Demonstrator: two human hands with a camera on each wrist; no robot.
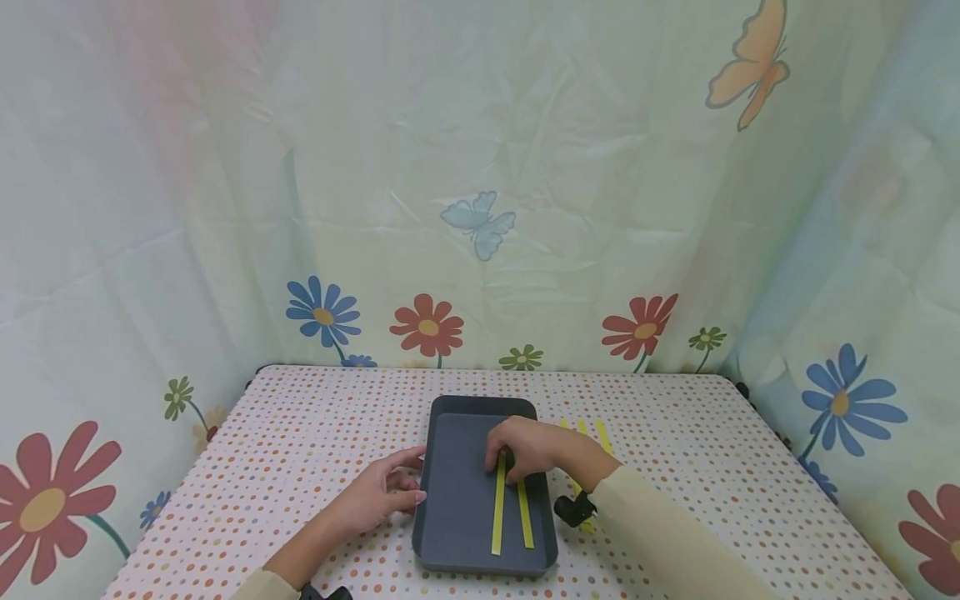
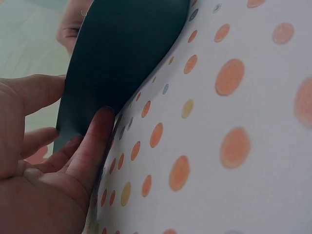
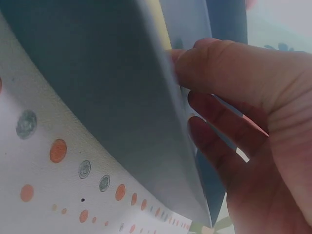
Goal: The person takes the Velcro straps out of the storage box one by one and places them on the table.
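A dark grey rectangular tray [image 1: 457,517] lies on the table with two yellow strips in its right half. Fingers of my right hand [image 1: 525,450] reach over the tray's right side and pinch the upper end of the left yellow strip [image 1: 498,508]. The other yellow strip [image 1: 526,517] lies beside it, its top end partly behind the hand. In the right wrist view the thumb hides the pinched spot. My left hand [image 1: 378,492] rests against the tray's left side, fingertips at the rim and the thumb [image 2: 100,131] along the outer wall [image 2: 117,44].
Several more yellow strips [image 1: 603,435] lie on the table right of the tray, partly behind my right forearm. A dotted cloth [image 1: 322,425] covers the table. Flower-printed curtains [image 1: 525,283] stand at the back and both sides.
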